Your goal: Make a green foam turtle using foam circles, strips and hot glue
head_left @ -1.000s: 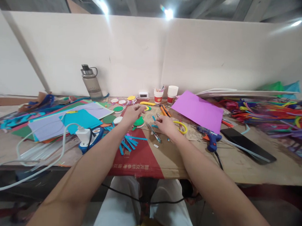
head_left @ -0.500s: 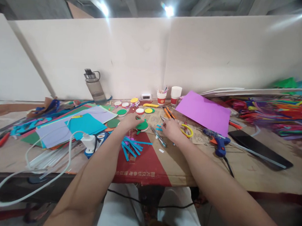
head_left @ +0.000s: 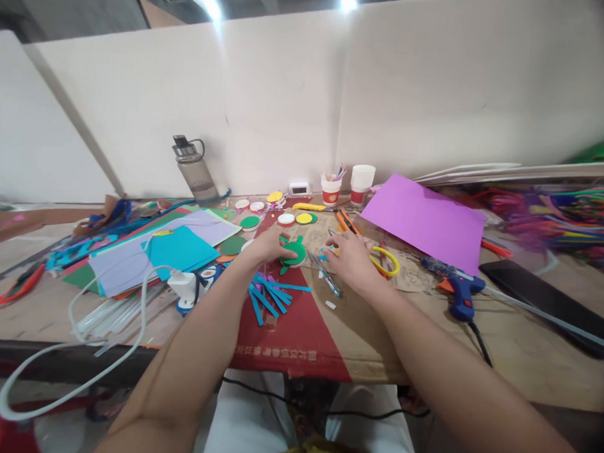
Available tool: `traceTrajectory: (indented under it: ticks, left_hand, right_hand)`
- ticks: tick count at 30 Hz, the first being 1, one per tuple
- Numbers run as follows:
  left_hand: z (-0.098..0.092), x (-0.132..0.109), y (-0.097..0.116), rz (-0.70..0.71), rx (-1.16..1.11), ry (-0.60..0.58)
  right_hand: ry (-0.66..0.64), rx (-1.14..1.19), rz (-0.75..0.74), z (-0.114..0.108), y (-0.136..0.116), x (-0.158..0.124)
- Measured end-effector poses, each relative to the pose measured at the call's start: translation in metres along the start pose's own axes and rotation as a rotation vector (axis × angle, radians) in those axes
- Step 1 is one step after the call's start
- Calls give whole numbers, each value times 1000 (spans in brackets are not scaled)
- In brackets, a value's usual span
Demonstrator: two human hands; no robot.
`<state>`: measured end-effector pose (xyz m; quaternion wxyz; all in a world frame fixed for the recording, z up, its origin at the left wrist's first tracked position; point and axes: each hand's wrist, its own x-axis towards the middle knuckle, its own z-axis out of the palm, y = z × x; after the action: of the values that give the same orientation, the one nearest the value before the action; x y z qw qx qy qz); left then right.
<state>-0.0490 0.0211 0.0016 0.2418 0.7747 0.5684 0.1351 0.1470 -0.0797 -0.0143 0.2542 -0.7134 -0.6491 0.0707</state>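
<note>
My left hand point(head_left: 270, 246) grips the left edge of a green disc point(head_left: 295, 254) with small green tabs sticking out, the thumb lying over its top. My right hand point(head_left: 349, 255) is curled, with its fingertips at small blue paper pieces point(head_left: 323, 257); they appear pinched on one. Beneath that hand lies a slim metallic pen-like tool point(head_left: 333, 285). Scissors with yellow handles point(head_left: 388, 262) are partly hidden behind the right hand. Blue paper strips point(head_left: 271, 298) lie in a fringed bunch just below the left hand.
A glue gun point(head_left: 462, 293), a black phone point(head_left: 543, 300) and a purple sheet point(head_left: 427, 222) lie to the right. Coloured sheets point(head_left: 181, 251), a white plug with cable point(head_left: 183, 287) and a bottle point(head_left: 197, 172) are left. Paper cups point(head_left: 362, 182) and round discs point(head_left: 286, 219) stand behind.
My left thumb has come down over the green disc, which now shows more of its top and tabs. My right hand stays by the blue pieces. The view has shifted slightly.
</note>
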Motion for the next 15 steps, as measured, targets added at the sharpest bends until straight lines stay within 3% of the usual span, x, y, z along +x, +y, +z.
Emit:
traceTrajectory:
  ticks: [5,8,15]
  left_hand:
    - [-9,0,0,78,-179,-102]
    - [-14,-3,1,30,-369,-176]
    - [-13,-8,9,-14,-1041,-59]
  right_hand:
    - [-2,83,-49,-5,-5,-8]
    - [-5,143,-90,-6,-4,-8]
    - [50,350,-142,-3,-1,-6]
